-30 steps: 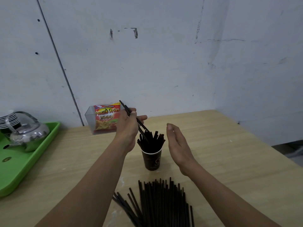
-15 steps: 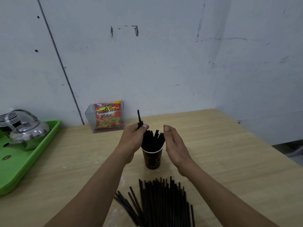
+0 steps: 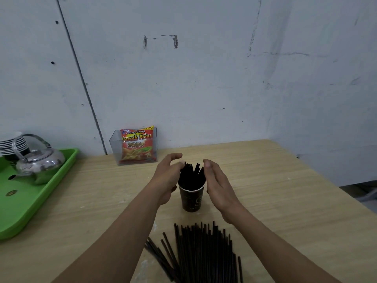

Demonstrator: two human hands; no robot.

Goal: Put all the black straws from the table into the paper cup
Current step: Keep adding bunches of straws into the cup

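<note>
Cup [image 3: 191, 199]: we count one, dark, upright on the table between our two hands.
Straws: one bunch [image 3: 190, 174] stands in the cup. One loose pile [image 3: 204, 254] lies on the table nearer us, with too many to count.
Left hand [image 3: 167, 178]: fingers loosely curved, gripping nothing. One fingertip [image 3: 182, 163] touches the top of the bunch.
Right hand [image 3: 218, 184]: fingers straight, palm facing the bunch and just beside it. We cannot tell whether it touches.
Table [image 3: 285, 201]: pale wood. One green tray [image 3: 40, 201] at left carries one kettle [image 3: 40, 164]. One snack bag [image 3: 137, 146] sits in a clear box [image 3: 115, 148].
Room: pale scuffed walls [image 3: 204, 78] meet in a corner.
</note>
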